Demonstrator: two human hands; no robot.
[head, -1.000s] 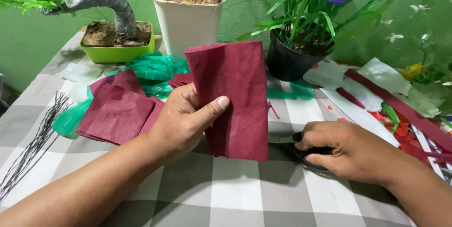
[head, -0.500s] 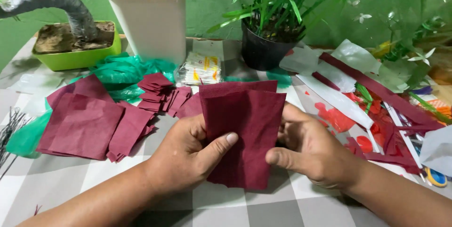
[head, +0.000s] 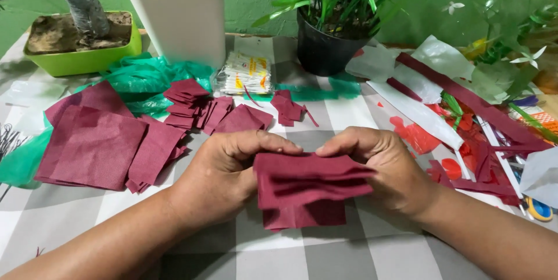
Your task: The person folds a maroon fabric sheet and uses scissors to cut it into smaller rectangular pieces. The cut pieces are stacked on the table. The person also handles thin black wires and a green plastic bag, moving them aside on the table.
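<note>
Pinching a folded dark red fabric sheet (head: 311, 190) between them, left hand (head: 224, 178) and right hand (head: 386, 169) grip its top edge above the checked tabletop's (head: 325, 257) near edge.

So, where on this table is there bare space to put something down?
The checked cloth is bare in front of the left hand and right hand, below the folded maroon piece. Another bare strip lies between the small maroon squares and the red scraps. The left side under the large maroon sheets and the right edge are crowded.
</note>
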